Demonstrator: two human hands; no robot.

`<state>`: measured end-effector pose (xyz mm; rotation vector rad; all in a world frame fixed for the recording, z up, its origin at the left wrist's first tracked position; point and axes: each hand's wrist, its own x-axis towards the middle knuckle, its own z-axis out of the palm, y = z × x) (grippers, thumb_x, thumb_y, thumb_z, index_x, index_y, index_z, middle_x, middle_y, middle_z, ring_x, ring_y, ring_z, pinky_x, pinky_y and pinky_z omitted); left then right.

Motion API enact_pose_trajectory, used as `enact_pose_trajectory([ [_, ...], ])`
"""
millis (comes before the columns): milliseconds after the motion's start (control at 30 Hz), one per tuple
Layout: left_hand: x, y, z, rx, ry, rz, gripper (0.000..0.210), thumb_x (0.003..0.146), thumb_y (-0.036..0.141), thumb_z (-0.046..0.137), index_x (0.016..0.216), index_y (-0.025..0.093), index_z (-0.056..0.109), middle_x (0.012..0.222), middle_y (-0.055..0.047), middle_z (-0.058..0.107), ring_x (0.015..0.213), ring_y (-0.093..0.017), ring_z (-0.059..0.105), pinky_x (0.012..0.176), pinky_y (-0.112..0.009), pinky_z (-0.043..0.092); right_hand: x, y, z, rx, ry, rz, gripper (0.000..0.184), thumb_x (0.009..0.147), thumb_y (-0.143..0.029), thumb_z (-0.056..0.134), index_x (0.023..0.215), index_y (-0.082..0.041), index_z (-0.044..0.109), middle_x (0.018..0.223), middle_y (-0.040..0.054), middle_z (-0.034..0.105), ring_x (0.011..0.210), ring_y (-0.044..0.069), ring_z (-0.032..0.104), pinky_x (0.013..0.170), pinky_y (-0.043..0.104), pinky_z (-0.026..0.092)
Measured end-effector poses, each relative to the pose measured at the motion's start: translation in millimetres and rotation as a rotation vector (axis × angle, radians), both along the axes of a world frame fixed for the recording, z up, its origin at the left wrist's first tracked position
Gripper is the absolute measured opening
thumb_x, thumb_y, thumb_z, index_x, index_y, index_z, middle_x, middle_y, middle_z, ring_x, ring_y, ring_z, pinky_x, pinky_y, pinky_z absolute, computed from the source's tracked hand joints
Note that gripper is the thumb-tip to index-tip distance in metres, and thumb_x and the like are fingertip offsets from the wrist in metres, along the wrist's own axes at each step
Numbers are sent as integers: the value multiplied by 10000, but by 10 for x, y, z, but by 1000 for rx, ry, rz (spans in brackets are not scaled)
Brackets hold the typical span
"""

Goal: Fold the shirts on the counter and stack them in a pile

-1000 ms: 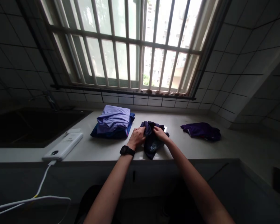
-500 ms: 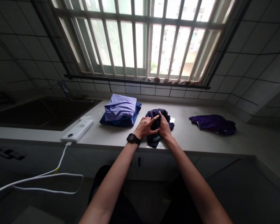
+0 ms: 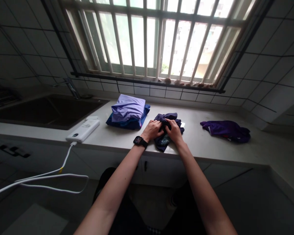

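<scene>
A crumpled dark navy garment (image 3: pixel 163 142) lies on the white counter (image 3: pixel 127 140), close to its front edge. Both hands are on it, fingers curled into a fold near its middle. My left hand (image 3: pixel 152 130), with a black watch on the wrist, grips the fold from the left. From the right, my right hand (image 3: pixel 173 130) pinches the same bunched cloth. Fingertips of both hands are partly hidden in the dark fabric. A patterned patch shows on the lower part of the garment.
Folded lilac and blue clothes (image 3: pixel 128 109) are stacked to the left. A purple garment (image 3: pixel 226 130) lies to the right. A white power bank (image 3: pixel 84 130) with a cable (image 3: pixel 63 163) sits beside the dark sink (image 3: pixel 46 112). Behind is a barred window (image 3: pixel 159 42).
My right hand has turned and bent its fingers down into the cloth, and my left fingers have curled in. The garment's folds have shifted. The view has tilted slightly.
</scene>
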<state>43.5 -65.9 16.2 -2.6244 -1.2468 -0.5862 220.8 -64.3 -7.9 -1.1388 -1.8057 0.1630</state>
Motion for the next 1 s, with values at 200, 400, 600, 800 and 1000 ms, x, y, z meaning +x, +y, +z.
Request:
enact_pose_trajectory([
  [200, -2, 4, -8, 13, 1, -19, 271, 960, 361, 634, 1111, 139, 671, 1090, -153, 727, 1073, -317, 668, 1012, -446, 452, 21, -5, 9, 5, 81, -123, 241, 928, -258, 494, 1133, -223, 615, 1064, 111, 706, 1016, 286, 662, 986, 477, 527],
  [400, -11, 31, -19, 29, -38, -11, 213, 943, 335, 675, 1079, 173, 693, 1040, -122, 726, 1054, -299, 666, 1004, -433, 438, 15, -105, 66, 262, 136, -249, 286, 880, -189, 470, 1150, -241, 548, 1222, 140, 614, 1292, 291, 551, 1131, 513, 440],
  [600, -29, 54, -14, 33, -215, 101, 295, 1043, 307, 469, 983, 192, 734, 1031, -111, 725, 1063, -272, 651, 1026, -436, 422, 17, -131, 133, 262, 137, -359, 474, 932, -315, 553, 1381, -205, 450, 1518, 224, 439, 1496, 343, 385, 1176, 582, 387],
  [800, -57, 78, -39, 94, -422, 230, 444, 1086, 271, 302, 918, 165, 699, 1017, -124, 716, 1058, -264, 638, 1034, -425, 426, 59, 34, 7, -26, 31, -349, 598, 911, -374, 650, 1456, -202, 473, 1487, 216, 547, 1404, 370, 506, 1128, 572, 446],
  [1000, -112, 185, -90, 178, -603, 428, 433, 1107, 339, 288, 971, 162, 659, 1080, -161, 702, 1052, -279, 659, 970, -405, 457, 40, 43, -1, -138, -88, -287, 195, 949, -237, 565, 1100, -219, 687, 1147, 132, 694, 1134, 307, 640, 1052, 494, 481],
])
